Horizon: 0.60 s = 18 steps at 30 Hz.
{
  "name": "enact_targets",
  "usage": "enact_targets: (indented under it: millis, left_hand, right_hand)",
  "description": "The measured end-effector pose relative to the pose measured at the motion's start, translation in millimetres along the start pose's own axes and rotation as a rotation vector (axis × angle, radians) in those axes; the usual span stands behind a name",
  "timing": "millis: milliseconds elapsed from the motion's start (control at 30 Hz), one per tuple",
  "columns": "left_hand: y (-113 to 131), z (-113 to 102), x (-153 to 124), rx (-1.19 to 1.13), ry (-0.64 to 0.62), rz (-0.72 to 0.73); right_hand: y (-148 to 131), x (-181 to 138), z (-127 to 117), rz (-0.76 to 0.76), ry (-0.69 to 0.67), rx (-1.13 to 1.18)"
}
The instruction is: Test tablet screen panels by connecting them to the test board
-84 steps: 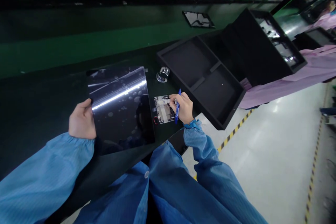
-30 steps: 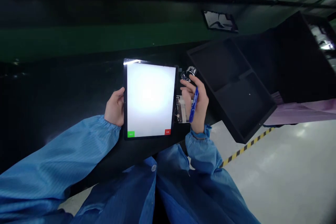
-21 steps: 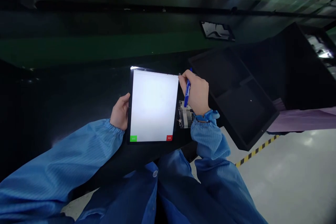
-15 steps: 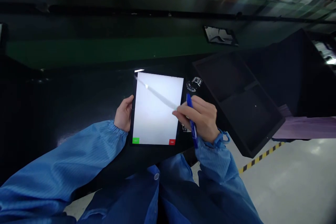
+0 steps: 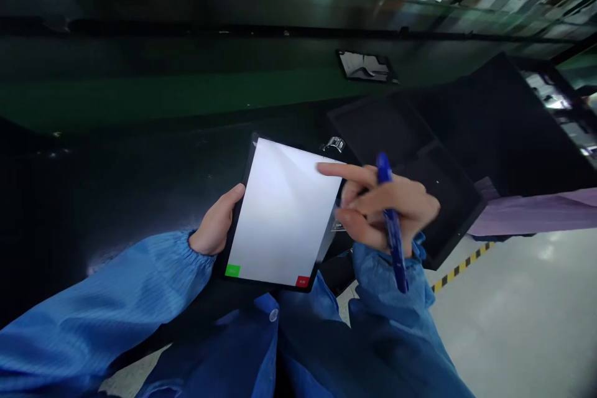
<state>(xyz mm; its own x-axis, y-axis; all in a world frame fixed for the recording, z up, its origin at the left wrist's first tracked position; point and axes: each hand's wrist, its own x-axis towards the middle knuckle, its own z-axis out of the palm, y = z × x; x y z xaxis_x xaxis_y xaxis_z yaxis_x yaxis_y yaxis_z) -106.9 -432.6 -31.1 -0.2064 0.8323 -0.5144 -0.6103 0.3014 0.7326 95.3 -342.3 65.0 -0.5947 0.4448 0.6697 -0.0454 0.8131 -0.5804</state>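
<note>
Dim scene, glaring tablet screen (image 5: pixel 284 214), motion-blurred right hand (image 5: pixel 387 208)

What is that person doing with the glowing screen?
A person in blue sleeves holds a tablet by its left edge with the left hand. Its screen glows white, with a green button and a red button at the bottom. The right hand grips a blue pen and stretches its forefinger toward the screen's top right corner. A black tray sits alongside.
</note>
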Motion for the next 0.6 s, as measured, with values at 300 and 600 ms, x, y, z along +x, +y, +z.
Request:
enact_targets:
  millis: [300, 600]
  left_hand:
    - [2.1, -2.3, -1.1, 0.108, -0.071, 0.043]
    - [18.8, 5.4, -2.2, -0.028, 0.062, -0.083]
  right_hand:
    - [39.5, 15.8, 4.1, 0.348, 0.007, 0.242]
    - [83.9, -12.5, 2.2, 0.399, 0.055, 0.070]
